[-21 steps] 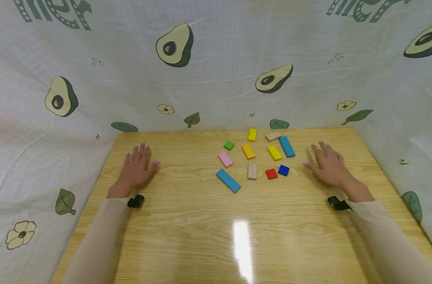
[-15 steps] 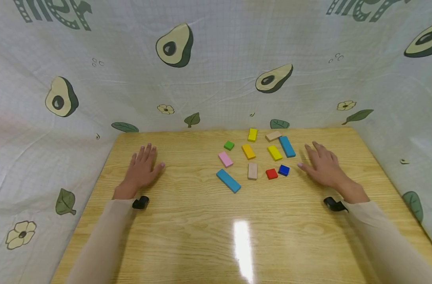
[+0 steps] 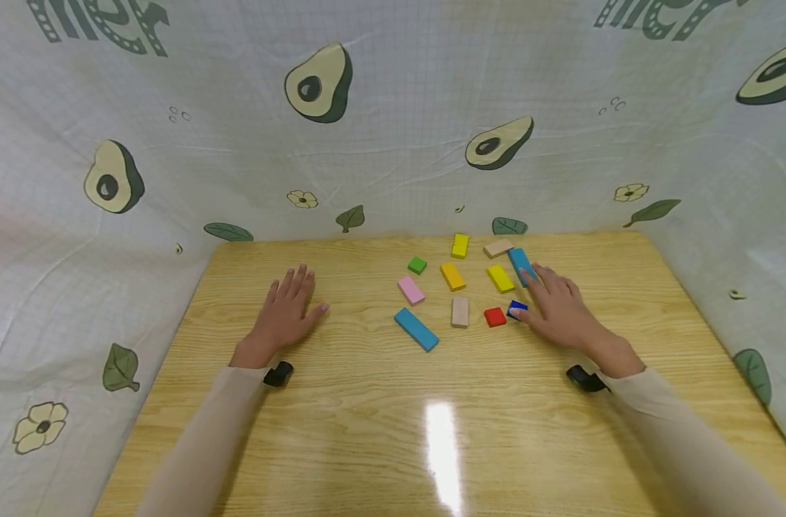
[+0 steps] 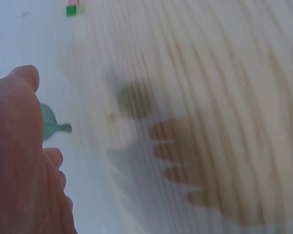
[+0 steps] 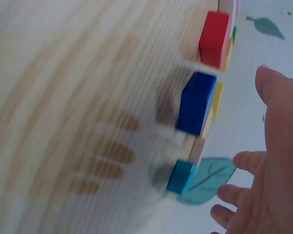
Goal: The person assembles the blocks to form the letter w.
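Observation:
My right hand [image 3: 561,312] is held over the right side of the block group, fingers spread and holding nothing. In the head view its thumb overlaps the small dark blue block [image 3: 515,306], and its fingers overlap the end of a light blue block [image 3: 519,262]. The right wrist view shows a gap between that hand and the dark blue block [image 5: 195,105]. Beside it lies a red block [image 3: 495,317]. My left hand [image 3: 281,316], fingers straight and palm down, is over the table's left part, away from the blocks.
Other blocks lie flat on the wooden table [image 3: 354,416]: green [image 3: 417,266], pink [image 3: 411,290], orange [image 3: 452,276], yellow [image 3: 500,278], plain wood [image 3: 460,313] and a longer light blue one [image 3: 416,329]. A patterned cloth [image 3: 393,143] hangs behind and at the sides.
Both hands have moved inward: the left hand to the right, the right hand to the left until it overlaps the nearest blocks in the head view. The blocks have stayed in place.

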The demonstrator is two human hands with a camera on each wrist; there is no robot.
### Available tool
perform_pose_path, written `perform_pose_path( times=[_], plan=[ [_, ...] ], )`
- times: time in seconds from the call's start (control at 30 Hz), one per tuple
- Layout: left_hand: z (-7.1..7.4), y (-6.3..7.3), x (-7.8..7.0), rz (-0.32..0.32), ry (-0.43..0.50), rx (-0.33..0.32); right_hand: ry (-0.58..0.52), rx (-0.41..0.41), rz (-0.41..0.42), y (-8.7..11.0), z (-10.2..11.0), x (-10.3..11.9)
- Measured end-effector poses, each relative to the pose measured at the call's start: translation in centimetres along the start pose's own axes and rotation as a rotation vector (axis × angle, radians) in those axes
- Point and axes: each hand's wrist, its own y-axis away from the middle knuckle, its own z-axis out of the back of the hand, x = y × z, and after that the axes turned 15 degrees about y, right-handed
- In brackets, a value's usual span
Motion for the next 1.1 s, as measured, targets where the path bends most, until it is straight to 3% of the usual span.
perform_pose_path(
  times=[0.4, 0.63, 1.1],
  plan=[
    [-2.3, -0.4, -3.2, -0.055, -0.037, 0.042, 0.014, 0.020, 0.064, -0.7, -0.1, 3.0],
    [-3.7, -0.4, -5.3, -0.100, -0.036, 0.069, 0.012, -0.029, 0.116, -1.2, -0.8, 4.6],
    [-5.6, -0.3, -8.7, -0.129, -0.066, 0.181, -0.004, -0.039, 0.168, -2.0, -1.5, 7.1]
  ],
)
